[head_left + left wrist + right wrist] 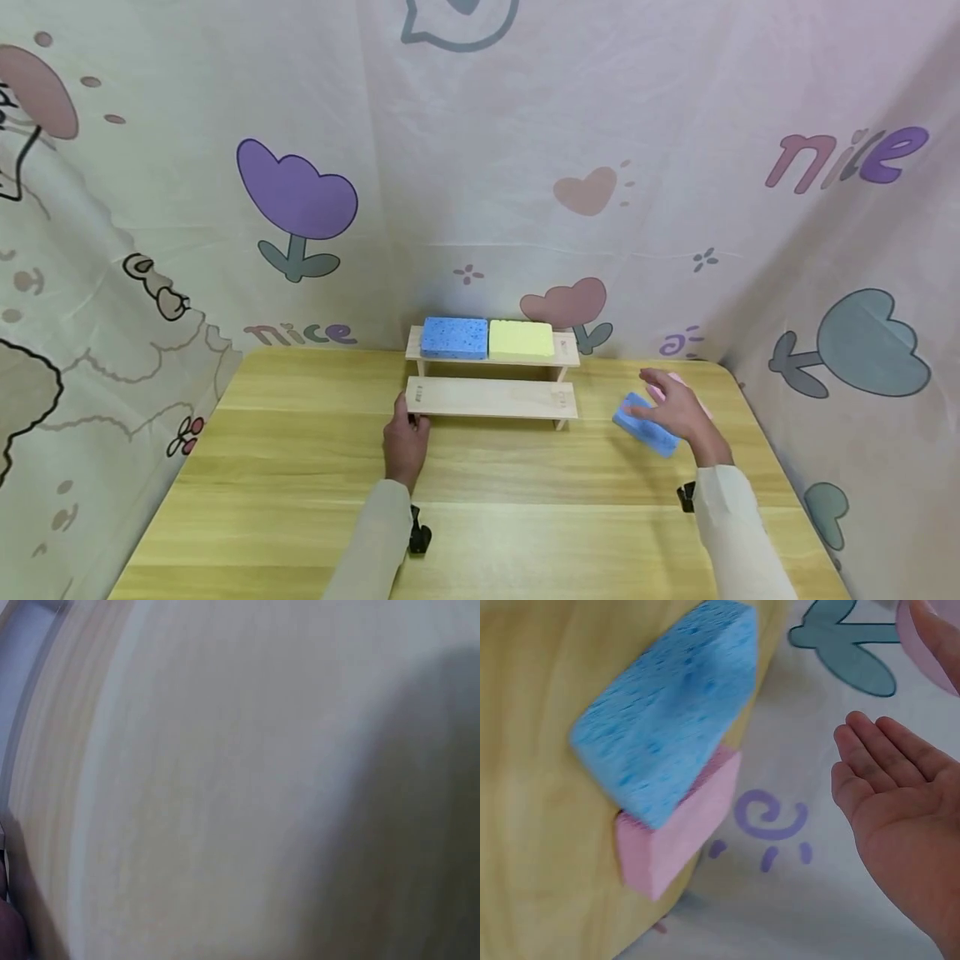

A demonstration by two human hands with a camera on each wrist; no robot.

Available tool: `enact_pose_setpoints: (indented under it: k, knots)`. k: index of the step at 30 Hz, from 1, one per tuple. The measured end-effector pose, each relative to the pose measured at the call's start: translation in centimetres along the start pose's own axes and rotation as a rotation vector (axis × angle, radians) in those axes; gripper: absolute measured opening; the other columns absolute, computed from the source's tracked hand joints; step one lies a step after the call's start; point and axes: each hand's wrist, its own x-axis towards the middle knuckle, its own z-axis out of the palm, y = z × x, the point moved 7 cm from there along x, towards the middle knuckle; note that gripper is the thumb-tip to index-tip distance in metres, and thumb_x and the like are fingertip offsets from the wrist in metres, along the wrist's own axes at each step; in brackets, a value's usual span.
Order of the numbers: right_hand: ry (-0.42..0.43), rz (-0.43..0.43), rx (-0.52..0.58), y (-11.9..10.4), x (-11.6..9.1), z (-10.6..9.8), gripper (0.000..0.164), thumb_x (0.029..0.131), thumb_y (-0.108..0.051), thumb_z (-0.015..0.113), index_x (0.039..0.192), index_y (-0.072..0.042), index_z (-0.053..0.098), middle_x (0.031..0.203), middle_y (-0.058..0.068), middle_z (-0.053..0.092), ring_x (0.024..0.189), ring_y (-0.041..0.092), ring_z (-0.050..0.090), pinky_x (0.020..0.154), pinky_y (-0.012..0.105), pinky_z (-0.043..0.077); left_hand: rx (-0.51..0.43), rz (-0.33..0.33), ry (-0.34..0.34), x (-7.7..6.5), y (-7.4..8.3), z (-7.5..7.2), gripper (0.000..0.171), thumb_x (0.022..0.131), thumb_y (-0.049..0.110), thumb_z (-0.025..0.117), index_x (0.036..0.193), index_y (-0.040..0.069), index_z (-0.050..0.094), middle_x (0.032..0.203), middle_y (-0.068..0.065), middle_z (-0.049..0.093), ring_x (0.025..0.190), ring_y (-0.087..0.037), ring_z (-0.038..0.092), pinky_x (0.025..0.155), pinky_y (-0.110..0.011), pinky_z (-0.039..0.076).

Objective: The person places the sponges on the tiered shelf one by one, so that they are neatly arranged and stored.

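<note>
A small two-tier wooden rack (491,397) stands toward the back of the table. On its upper tier a blue sponge (453,337) and a yellow sponge (521,340) lie side by side. My left hand (405,443) grips the left end of the lower tier; only a bit of it shows in the left wrist view. To the right, my right hand (678,408) hovers with spread fingers and holds nothing. Under it another blue sponge (671,712) leans tilted against a pink sponge (686,829), which the hand partly hides in the head view.
The wooden table (315,517) ends at the back and right against a patterned cloth (465,167) with flowers and lettering. A black strap piece (420,533) sits at the left wrist, another (686,497) at the right.
</note>
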Motion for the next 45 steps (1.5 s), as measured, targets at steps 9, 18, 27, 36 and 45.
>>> enact_pose_setpoints:
  k: [9, 18, 27, 36, 45]
  knots:
    - [0.008, 0.105, -0.007, 3.4, -1.6, 0.2, 0.091, 0.076, -0.034, 0.078, 0.144, 0.004, 0.031, 0.147, 0.029, 0.033, 0.133, 0.05, 0.029, 0.103, 0.065, 0.027, 0.015, 0.017, 0.025, 0.1, -0.1, -0.1, 0.052, 0.091, 0.014, 0.056, 0.14, 0.014, 0.04, 0.109, -0.019, 0.068, 0.083, -0.029, 0.067, 0.061, -0.04, 0.051]
    - [-0.014, 0.172, 0.007, 6.1, -2.6, 0.8, 0.098, 0.074, -0.031, 0.08, 0.146, 0.006, 0.024, 0.147, 0.031, 0.032, 0.133, 0.052, 0.028, 0.104, 0.063, 0.027, 0.025, -0.007, 0.023, 0.1, -0.1, -0.2, 0.053, 0.09, 0.015, 0.056, 0.141, 0.014, 0.04, 0.107, -0.019, 0.069, 0.08, -0.029, 0.066, 0.059, -0.038, 0.05]
    - [0.006, 0.192, 0.006, 7.1, -3.6, 0.8, 0.095, 0.072, -0.027, 0.081, 0.142, 0.01, 0.029, 0.144, 0.033, 0.034, 0.127, 0.051, 0.035, 0.101, 0.062, 0.031, 0.022, -0.01, 0.023, 0.0, 0.0, -0.2, 0.054, 0.09, 0.014, 0.055, 0.142, 0.014, 0.038, 0.109, -0.02, 0.068, 0.081, -0.029, 0.067, 0.059, -0.037, 0.05]
    - [0.034, 0.189, -0.034, 7.5, -4.2, 1.2, 0.093, 0.07, -0.026, 0.083, 0.138, 0.014, 0.033, 0.138, 0.037, 0.036, 0.123, 0.052, 0.038, 0.1, 0.062, 0.032, 0.021, 0.007, 0.037, -0.1, 0.2, -0.3, 0.05, 0.09, 0.015, 0.056, 0.138, 0.016, 0.042, 0.106, -0.018, 0.069, 0.079, -0.027, 0.065, 0.06, -0.037, 0.049]
    - [0.071, 0.164, -0.116, 7.6, -4.2, 1.9, 0.096, 0.07, -0.029, 0.083, 0.138, 0.015, 0.032, 0.137, 0.039, 0.032, 0.124, 0.056, 0.033, 0.102, 0.064, 0.028, -0.005, -0.014, 0.016, -0.1, -0.2, 0.0, 0.052, 0.091, 0.016, 0.055, 0.141, 0.017, 0.04, 0.113, -0.016, 0.068, 0.083, -0.027, 0.066, 0.063, -0.038, 0.05]
